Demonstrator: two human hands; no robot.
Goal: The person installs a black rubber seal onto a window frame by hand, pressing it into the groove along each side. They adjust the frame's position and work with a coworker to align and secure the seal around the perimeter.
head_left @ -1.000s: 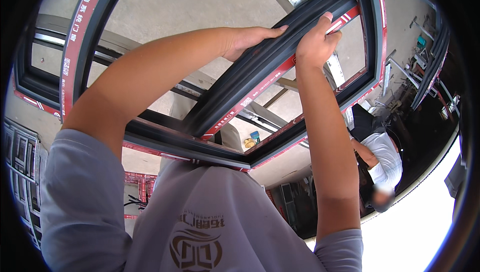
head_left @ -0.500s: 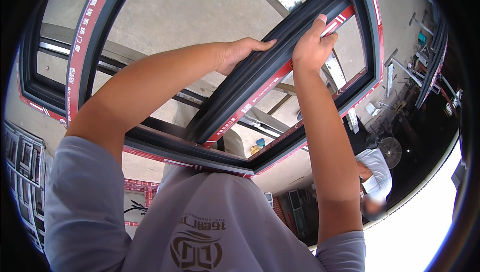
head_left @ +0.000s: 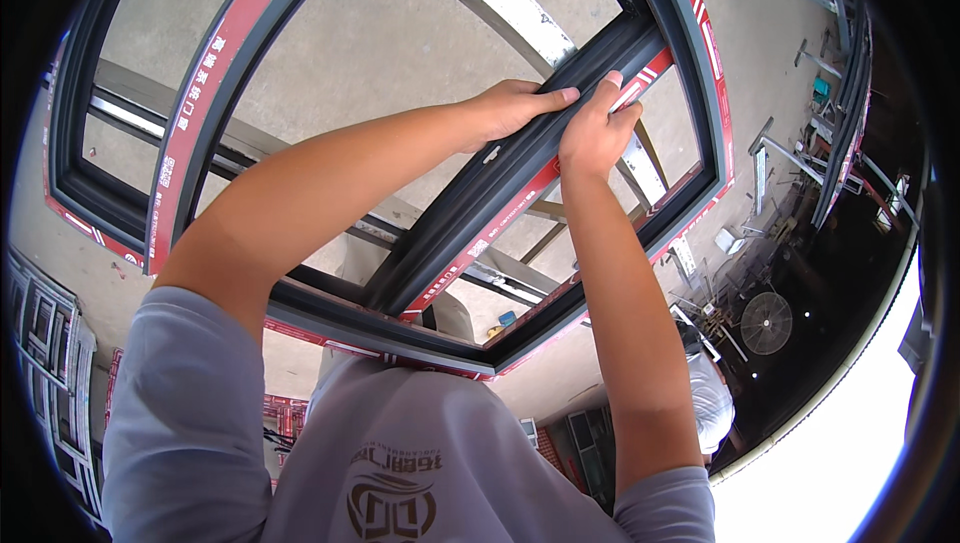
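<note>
A dark window frame [head_left: 200,93] with red protective tape along its edges lies across in front of me. A dark middle bar [head_left: 455,228], also taped red on one side, runs through it from near my belly to the far right. My left hand [head_left: 510,113] is wrapped over the bar's left edge, thumb on top and fingers hidden underneath. Just to its right, my right hand [head_left: 593,138] grips the bar's red-taped edge near the far end. A small bright slot [head_left: 491,154] shows in the bar beside my left hand.
Beneath the frame run metal support bars [head_left: 500,8] over a concrete floor. Metal frames [head_left: 50,343] stand at the left. At the right are long profiles [head_left: 848,93], metal stands, a round fan [head_left: 766,323] and another person [head_left: 712,403], partly behind my right arm.
My left hand has slid along the bar toward its far end, closer to my right hand, uncovering the slot. The view has shifted; the other person now shows less.
</note>
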